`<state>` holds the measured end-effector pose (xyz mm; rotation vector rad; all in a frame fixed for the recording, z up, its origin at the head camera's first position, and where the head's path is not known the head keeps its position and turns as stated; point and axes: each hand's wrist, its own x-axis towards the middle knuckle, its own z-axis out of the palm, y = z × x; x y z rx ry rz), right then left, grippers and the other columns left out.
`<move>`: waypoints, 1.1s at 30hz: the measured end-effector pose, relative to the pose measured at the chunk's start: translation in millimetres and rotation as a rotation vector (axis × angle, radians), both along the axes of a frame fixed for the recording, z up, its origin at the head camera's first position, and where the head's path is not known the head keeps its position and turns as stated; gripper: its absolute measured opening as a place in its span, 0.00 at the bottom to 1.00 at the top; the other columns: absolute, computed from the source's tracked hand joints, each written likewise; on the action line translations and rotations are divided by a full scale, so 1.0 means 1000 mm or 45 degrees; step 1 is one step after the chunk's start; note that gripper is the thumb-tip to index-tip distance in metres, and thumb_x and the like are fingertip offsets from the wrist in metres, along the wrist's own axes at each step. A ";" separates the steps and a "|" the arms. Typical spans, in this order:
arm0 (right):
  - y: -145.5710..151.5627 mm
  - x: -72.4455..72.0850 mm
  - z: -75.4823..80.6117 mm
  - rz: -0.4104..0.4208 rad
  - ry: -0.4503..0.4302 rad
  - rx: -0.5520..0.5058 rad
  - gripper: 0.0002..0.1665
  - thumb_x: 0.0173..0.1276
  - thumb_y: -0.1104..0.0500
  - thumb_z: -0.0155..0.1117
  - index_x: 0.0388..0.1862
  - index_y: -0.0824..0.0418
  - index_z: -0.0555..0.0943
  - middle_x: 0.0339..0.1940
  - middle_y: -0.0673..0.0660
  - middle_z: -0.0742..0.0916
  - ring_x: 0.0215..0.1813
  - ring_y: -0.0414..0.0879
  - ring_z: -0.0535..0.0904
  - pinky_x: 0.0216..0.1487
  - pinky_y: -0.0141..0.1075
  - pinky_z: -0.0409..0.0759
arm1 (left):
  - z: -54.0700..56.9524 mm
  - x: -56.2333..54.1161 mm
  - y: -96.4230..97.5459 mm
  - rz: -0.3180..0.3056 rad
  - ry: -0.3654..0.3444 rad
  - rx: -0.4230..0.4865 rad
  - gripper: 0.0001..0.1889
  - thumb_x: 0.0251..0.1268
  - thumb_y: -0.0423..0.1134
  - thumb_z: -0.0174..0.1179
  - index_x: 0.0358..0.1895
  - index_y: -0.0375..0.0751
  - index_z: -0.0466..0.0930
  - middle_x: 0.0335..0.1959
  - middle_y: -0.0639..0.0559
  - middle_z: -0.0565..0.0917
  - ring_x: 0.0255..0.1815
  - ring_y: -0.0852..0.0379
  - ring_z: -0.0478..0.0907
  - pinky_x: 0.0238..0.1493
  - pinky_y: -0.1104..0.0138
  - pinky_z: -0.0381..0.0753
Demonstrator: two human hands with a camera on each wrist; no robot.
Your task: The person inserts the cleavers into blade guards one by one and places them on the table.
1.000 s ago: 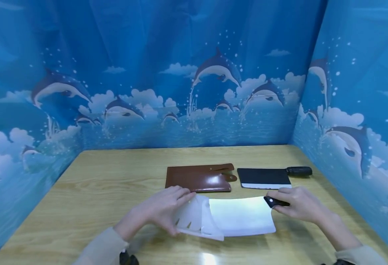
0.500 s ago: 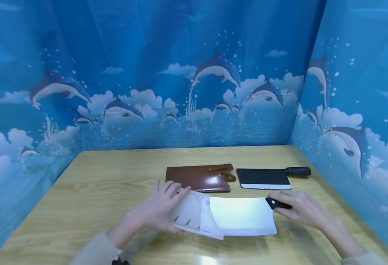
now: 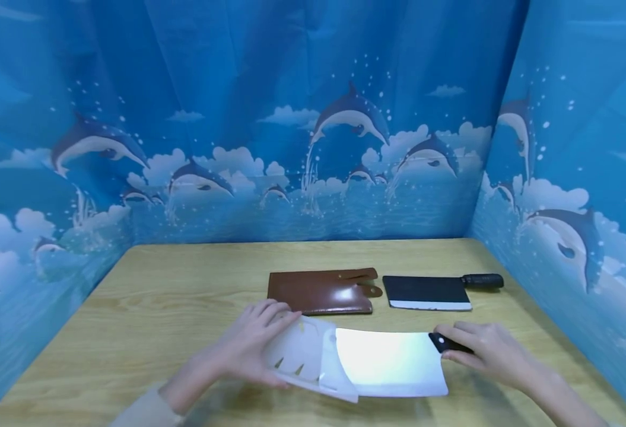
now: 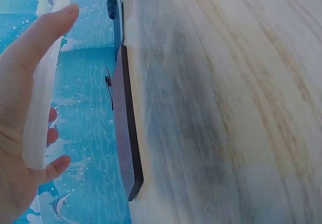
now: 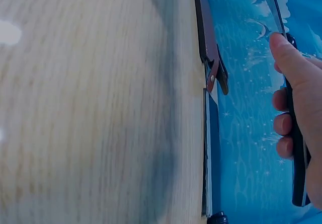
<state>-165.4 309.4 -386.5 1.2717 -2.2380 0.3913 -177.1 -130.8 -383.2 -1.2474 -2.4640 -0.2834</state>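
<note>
My right hand (image 3: 491,351) grips the black handle (image 5: 298,168) of a cleaver, its fingers wrapped round it in the right wrist view. The cleaver's broad shiny blade (image 3: 393,363) points left, its front part inside a translucent white blade sheath (image 3: 313,359). My left hand (image 3: 245,347) holds that sheath by its left end. In the left wrist view the thumb lies along one side of the sheath (image 4: 40,108) and fingertips show past its other side. Cleaver and sheath are held above the table, and the blade's tip is hidden in the sheath.
Behind the hands a brown leather sheath (image 3: 318,290) with strap flaps lies flat on the wooden table (image 3: 184,284). To its right lies a second cleaver (image 3: 425,289), dark-bladed with a black handle. A dolphin-print curtain (image 3: 302,118) stands along the table's back and right.
Both hands, with the cleaver and white sheath, appear slightly lower in the head view. The left hand has shifted a little left on the sheath. The blade remains partly inside.
</note>
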 end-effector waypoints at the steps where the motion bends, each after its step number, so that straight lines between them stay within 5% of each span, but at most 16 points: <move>1: -0.001 0.001 0.000 -0.004 -0.014 -0.004 0.19 0.59 0.50 0.65 0.46 0.59 0.82 0.27 0.43 0.81 0.21 0.23 0.63 0.18 0.18 0.61 | 0.000 0.000 0.000 -0.006 0.006 0.012 0.55 0.25 0.70 0.68 0.65 0.45 0.66 0.56 0.48 0.70 0.57 0.49 0.63 0.51 0.50 0.70; 13: -0.012 0.005 0.002 -0.052 -0.136 0.039 0.20 0.56 0.55 0.69 0.46 0.63 0.81 0.27 0.49 0.84 0.21 0.23 0.65 0.19 0.18 0.64 | -0.007 -0.001 -0.007 -0.019 -0.015 0.090 0.53 0.22 0.65 0.72 0.61 0.42 0.70 0.54 0.48 0.71 0.54 0.51 0.65 0.48 0.51 0.71; 33: -0.053 0.007 -0.006 -0.173 -0.012 0.011 0.22 0.59 0.45 0.63 0.44 0.59 0.82 0.25 0.47 0.82 0.21 0.29 0.71 0.17 0.21 0.65 | -0.001 0.000 0.003 0.043 -0.125 0.015 0.53 0.27 0.70 0.68 0.64 0.47 0.67 0.57 0.50 0.69 0.58 0.51 0.62 0.52 0.51 0.68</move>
